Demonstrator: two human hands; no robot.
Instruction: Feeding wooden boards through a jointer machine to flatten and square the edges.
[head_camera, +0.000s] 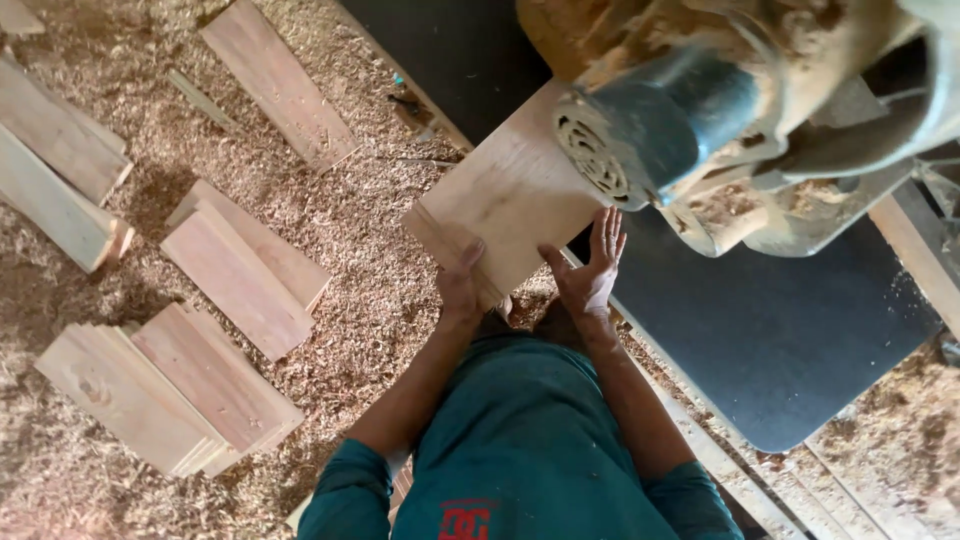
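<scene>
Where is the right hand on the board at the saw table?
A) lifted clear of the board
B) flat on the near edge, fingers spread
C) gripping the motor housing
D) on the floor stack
B: the right hand lies flat, fingers spread, on the board.

I see a pale tan board (505, 195) with faint grain, a black table (780, 330), golden-brown sawdust (360, 250), pinkish-tan planks (240, 270), a dusty blue-grey motor (650, 125), and teal sleeves (350, 490).
</scene>
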